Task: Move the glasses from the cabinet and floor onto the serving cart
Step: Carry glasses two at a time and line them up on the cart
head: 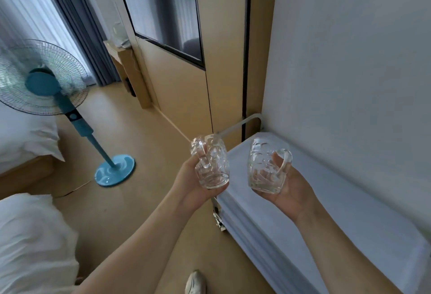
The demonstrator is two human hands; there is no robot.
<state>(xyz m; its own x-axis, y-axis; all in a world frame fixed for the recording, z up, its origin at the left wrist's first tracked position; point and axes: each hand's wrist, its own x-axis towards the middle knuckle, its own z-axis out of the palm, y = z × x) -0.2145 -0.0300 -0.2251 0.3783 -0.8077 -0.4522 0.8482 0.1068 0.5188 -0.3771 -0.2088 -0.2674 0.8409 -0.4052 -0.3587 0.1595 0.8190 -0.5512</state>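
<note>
Head view: left hand (193,184) and right hand (289,189) each grip a dimpled glass mug (211,165) (265,168), carried above the white serving cart (326,200), likely to set both down together.

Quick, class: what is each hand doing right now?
Left hand: holds a glass mug.
Right hand: holds a second glass mug.

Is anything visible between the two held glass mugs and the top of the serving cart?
Nothing visible. The left hand and right hand each grip a glass mug above the near end of the serving cart, whose white top shows bare below them.
</note>
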